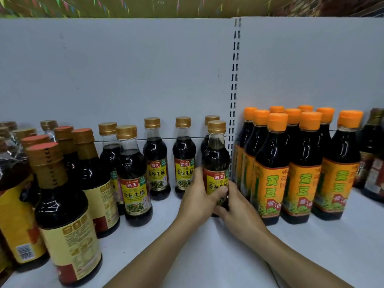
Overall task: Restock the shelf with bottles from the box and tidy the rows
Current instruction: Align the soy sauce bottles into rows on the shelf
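Note:
A gold-capped soy sauce bottle (216, 156) with a yellow and red label stands on the white shelf (187, 246). Both my hands hold its lower half: my left hand (199, 196) wraps it from the left, my right hand (234, 213) grips it from the right and below. Another bottle of the same kind (211, 121) stands right behind it. More of these bottles stand to the left: one at the back (184, 154), another at the back (155, 156), and a front one (135, 175). No box is in view.
Larger dark bottles with red-topped gold caps (62, 204) crowd the left front. Orange-capped bottles with orange labels (299, 167) stand packed at the right, close to my right hand. A slotted upright (234, 80) splits the grey back panel. More dark bottles (374, 154) stand at far right.

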{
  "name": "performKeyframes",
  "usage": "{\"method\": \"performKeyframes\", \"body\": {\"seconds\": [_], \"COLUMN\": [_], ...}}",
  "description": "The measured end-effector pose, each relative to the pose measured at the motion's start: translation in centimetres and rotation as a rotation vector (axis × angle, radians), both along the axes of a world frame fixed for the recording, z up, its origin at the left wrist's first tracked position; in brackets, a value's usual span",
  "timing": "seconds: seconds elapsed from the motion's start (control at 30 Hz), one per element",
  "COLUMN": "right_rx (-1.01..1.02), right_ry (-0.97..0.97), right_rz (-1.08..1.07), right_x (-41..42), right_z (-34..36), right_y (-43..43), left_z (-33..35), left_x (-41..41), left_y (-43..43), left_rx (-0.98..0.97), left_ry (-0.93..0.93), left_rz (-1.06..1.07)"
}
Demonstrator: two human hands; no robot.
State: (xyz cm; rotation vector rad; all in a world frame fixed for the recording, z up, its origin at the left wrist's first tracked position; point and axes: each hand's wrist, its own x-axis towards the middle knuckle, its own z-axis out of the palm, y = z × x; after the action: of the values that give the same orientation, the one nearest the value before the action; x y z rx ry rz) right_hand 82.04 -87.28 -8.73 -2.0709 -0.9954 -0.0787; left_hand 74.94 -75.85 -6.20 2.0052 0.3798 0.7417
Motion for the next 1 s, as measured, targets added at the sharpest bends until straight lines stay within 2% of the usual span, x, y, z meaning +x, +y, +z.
{"method": "performKeyframes", "body": {"seconds": [0.23,0.4,1.0], "right_rx": [0.022,0.040,0.005], "right_ry": [-0.030,-0.046,-0.069], "right_rz": [-0.027,-0.037,-0.074], "right_x": [0.2,0.4,0.2], "right_z": [-0.5,-1.1,-1.6], "right_y": [0.3,0.3,0.5], "left_z": [-1.2,-3.0,-2.8], "left_x": [0.8,0.5,-0.2], "left_y": [0.6,1.0,0.2], "left_rx": [0.052,0.078,0.149], "left_ry": [-0.001,0.102,0.118], "left_rz": [0.011,-0.010,0.016]}}
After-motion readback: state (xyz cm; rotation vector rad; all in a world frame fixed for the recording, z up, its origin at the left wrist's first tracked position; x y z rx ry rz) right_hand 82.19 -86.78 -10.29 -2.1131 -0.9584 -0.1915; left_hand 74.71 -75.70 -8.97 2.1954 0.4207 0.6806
